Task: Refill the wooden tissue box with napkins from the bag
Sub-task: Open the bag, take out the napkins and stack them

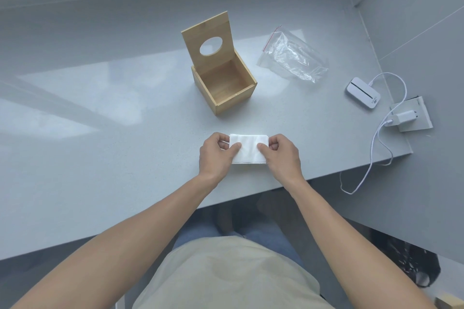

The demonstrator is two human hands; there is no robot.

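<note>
Now, hands: our left hand point(218, 153) and right hand point(281, 154) each pinch one end of the white folded napkin stack point(248, 149), thumbs on top.
Stack: low over the pale grey speckled counter point(100, 133) near its front edge — long axis running left to right.
Box: the open light wooden tissue box point(223, 85), round-holed lid tipped up, lies straight ahead beyond the stack, empty.
Nearer hand: neither — both about level.
Bag: the clear plastic zip bag point(292, 54) looks emptied, right of the box.
</note>
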